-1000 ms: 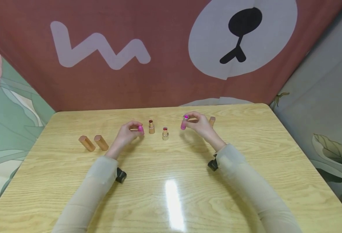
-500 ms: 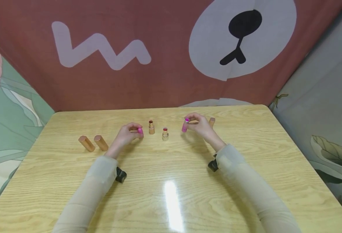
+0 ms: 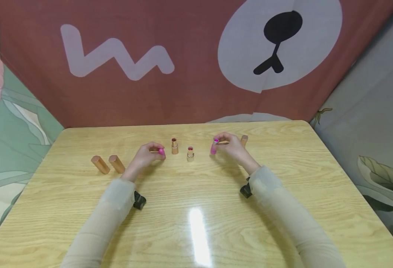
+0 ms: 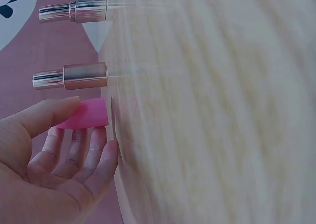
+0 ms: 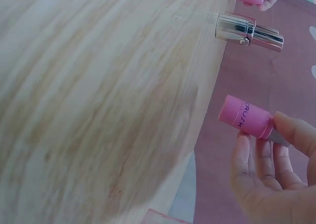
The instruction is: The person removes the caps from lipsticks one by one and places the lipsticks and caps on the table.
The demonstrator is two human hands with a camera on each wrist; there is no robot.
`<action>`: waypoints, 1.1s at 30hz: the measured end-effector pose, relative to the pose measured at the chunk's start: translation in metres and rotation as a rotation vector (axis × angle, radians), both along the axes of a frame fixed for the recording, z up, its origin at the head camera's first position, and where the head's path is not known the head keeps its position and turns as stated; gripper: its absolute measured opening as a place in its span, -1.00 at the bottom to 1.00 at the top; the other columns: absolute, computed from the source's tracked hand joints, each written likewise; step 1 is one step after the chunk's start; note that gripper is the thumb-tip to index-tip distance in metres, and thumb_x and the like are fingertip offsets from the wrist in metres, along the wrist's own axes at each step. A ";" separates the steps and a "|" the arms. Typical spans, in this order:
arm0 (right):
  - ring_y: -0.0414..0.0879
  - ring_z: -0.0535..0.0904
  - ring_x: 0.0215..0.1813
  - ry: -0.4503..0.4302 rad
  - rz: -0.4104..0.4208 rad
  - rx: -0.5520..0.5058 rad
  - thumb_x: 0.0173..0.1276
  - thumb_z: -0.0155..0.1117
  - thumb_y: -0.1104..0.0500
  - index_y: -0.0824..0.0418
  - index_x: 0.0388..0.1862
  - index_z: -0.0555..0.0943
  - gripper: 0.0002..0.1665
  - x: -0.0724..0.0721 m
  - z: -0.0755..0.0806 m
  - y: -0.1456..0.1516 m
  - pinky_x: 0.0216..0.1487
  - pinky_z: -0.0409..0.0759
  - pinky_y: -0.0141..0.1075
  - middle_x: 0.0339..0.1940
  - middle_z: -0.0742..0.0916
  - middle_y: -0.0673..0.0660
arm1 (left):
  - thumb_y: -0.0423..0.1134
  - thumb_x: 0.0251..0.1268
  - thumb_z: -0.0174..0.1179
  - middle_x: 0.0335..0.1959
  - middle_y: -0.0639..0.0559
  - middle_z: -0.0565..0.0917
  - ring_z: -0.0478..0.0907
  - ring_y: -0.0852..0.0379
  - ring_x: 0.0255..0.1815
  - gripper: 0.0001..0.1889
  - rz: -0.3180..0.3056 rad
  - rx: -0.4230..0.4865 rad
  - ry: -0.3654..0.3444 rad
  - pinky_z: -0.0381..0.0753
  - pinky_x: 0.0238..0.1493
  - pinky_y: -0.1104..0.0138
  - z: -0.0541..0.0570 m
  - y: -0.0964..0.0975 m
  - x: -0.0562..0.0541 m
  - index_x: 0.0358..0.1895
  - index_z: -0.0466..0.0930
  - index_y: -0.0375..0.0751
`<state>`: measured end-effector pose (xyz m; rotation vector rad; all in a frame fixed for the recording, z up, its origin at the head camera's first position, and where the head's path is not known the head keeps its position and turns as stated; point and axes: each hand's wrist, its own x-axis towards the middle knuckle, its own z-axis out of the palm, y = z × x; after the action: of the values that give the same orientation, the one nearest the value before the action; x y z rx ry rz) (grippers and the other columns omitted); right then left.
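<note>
My left hand (image 3: 147, 155) pinches a pink rounded lipstick cap (image 4: 91, 114) between thumb and fingers, low by the tabletop; whether the cap touches it I cannot tell. Across from it, my right hand (image 3: 229, 144) holds a pink lipstick tube (image 5: 247, 116) upright by its silver collar, lettering on its side. Its base hovers a little off the wood in the right wrist view. Between the hands stand two uncapped lipsticks: a copper one (image 3: 174, 146) nearer my left hand, and one with a clear-looking base (image 3: 190, 154) further right.
Two copper caps (image 3: 100, 165) stand beyond my left wrist on the wooden table (image 3: 169, 230). Another copper piece (image 3: 244, 140) is partly hidden behind my right hand. A red cloth with a printed face (image 3: 189, 93) hangs along the table's far edge.
My right hand has lowered the pink tube toward the tabletop and shifted slightly right. The left hand has dropped a little with the pink cap still pinched. The standing lipsticks have not moved.
</note>
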<state>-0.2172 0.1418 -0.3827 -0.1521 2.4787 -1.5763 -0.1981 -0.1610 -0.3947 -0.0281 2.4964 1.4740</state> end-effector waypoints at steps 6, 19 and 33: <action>0.20 0.62 0.12 -0.013 -0.014 0.001 0.22 0.34 0.29 0.39 0.03 0.52 -0.60 0.002 -0.003 0.001 0.25 0.50 -0.10 0.11 0.61 0.33 | -0.40 0.21 0.22 0.10 -0.33 0.55 0.48 -0.12 0.11 -0.61 -0.001 0.013 -0.028 0.40 0.20 0.16 -0.003 0.000 -0.001 0.11 0.47 -0.43; 0.18 0.65 0.06 -0.041 0.005 -0.036 0.25 0.28 0.34 0.47 0.08 0.47 -0.57 0.002 -0.006 0.005 0.17 0.55 -0.20 0.09 0.60 0.34 | -0.41 0.22 0.22 0.16 -0.35 0.53 0.50 -0.16 0.15 -0.57 -0.009 0.008 -0.022 0.45 0.20 0.18 -0.004 -0.002 -0.001 0.17 0.44 -0.43; 0.01 0.71 -0.14 -0.025 -0.003 -0.066 0.23 0.27 0.39 0.51 0.05 0.46 -0.59 0.000 -0.010 0.007 0.11 0.52 -0.29 0.01 0.61 0.34 | -0.32 0.28 0.18 0.34 -0.26 0.38 0.28 -0.25 0.38 -0.47 -0.059 -0.061 -0.001 0.37 0.35 0.00 0.019 -0.009 0.008 0.31 0.33 -0.35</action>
<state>-0.2169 0.1489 -0.3927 -0.1375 2.4106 -1.6525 -0.1901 -0.1704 -0.3761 0.0342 2.5181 1.3740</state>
